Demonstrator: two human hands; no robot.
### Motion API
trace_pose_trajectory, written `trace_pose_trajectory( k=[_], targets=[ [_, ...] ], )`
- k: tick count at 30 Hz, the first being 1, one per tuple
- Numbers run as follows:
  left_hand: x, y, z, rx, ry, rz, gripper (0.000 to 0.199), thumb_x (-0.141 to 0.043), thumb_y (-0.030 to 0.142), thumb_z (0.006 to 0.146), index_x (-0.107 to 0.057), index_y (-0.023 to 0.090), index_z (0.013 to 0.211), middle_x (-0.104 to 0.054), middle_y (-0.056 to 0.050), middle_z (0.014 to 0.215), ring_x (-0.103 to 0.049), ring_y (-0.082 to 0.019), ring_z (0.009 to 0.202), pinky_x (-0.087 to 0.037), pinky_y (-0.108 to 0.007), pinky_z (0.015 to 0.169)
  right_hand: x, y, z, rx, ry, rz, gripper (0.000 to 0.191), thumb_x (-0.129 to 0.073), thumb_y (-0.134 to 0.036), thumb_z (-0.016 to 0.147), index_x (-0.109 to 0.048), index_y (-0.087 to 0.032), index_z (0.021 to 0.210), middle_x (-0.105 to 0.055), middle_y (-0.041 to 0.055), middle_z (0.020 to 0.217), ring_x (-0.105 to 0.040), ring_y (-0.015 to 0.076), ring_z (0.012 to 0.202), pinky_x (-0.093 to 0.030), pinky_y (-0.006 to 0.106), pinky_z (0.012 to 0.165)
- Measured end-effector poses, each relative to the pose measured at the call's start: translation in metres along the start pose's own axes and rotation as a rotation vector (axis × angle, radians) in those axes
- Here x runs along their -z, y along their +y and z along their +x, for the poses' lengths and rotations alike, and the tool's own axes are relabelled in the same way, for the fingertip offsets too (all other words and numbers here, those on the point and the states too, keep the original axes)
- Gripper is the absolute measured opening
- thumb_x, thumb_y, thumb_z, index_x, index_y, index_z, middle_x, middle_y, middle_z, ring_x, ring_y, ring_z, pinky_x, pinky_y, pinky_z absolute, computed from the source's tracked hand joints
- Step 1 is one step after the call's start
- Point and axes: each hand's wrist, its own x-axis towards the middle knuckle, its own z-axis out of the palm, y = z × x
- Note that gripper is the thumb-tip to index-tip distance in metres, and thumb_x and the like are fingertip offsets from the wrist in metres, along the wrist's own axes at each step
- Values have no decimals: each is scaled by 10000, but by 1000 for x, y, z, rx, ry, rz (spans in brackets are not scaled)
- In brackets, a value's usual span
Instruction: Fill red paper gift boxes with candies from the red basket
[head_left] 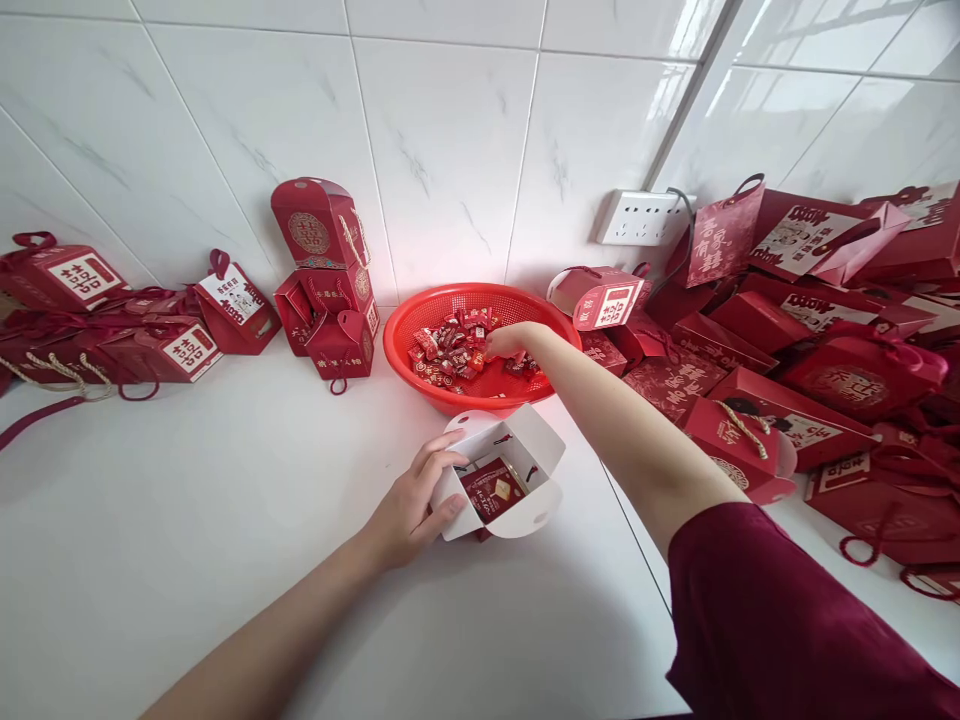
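My left hand (424,500) grips the near left wall of a gift box (536,440), thumb and fingers closed over its edge. The box stands with its top flaps spread, showing a white inside and a dark red packet (487,487) at the bottom. My right hand (511,342) reaches down into a red plastic basket (409,375), just behind the box. Its fingers are bent together among red-wrapped candies (454,345); whatever they hold is hidden. The candies lie loose, mostly in the basket's left and middle.
Closed red gift boxes (161,335) line the wall at the left. Stacked boxes (322,275) stand left of the basket. A large pile of red boxes (810,330) fills the right side. A power strip (645,218) sits against the tiled wall, its cord running toward the pile.
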Motion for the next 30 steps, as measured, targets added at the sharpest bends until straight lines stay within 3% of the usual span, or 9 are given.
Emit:
trace_pose_trajectory(
  k=[6,14,18,22,24,26,30],
  targets=[
    [-1,-2,-1,8,-13,-8,331,-446,419,1017,-484,246,1297,-318,-137,1603,-375,-312,1469,-433,-461,1126,-14,-15,14,-8,-72,-102,369,-635,-358,978,-596,-177,1297,-606,106,1314,-635,247,1115,-554,464,935],
    [-1,-1,-1,-14,6,-25,359,-441,458,1013,-483,237,1293,-324,-136,1599,-367,-311,1472,-410,-460,1146,-9,-5,-8,42,-49,-70,328,-648,-341,966,-629,-188,1255,-631,106,1294,-643,244,1102,-545,445,945],
    [0,2,-1,-17,-7,-23,329,-444,423,1022,-476,240,1294,-318,-132,1599,-346,-295,1488,-376,-451,1174,-2,-6,-47,138,108,58,437,-704,-355,902,-621,-171,1290,-628,151,1348,-601,333,1205,-482,403,997],
    [-1,2,-1,-49,10,-33,301,-440,385,1028,-475,236,1287,-337,-132,1586,-324,-290,1501,-347,-455,1192,-10,-9,-108,391,245,245,460,-552,-478,981,-529,-226,1366,-640,72,1334,-600,231,1204,-455,319,1011],
    [-2,1,0,-58,19,-34,298,-441,373,1029,-480,230,1287,-342,-134,1581,-321,-290,1502,-340,-457,1196,-17,-12,-136,657,197,472,466,-624,-482,929,-567,-193,1290,-669,75,1245,-630,223,1137,-476,330,978],
    [-2,0,0,-69,30,-33,301,-446,372,1028,-486,231,1291,-344,-129,1578,-318,-286,1502,-334,-450,1199,-23,-15,-157,792,121,531,448,-716,-441,859,-620,-185,1215,-677,71,1219,-631,226,1129,-471,339,985],
    [-2,0,2,-79,25,-26,305,-457,366,1026,-483,241,1303,-336,-111,1583,-293,-271,1513,-315,-431,1211,-22,-19,-173,733,71,467,405,-746,-370,834,-662,-201,1193,-691,68,1235,-640,230,1128,-477,327,964]
  ],
)
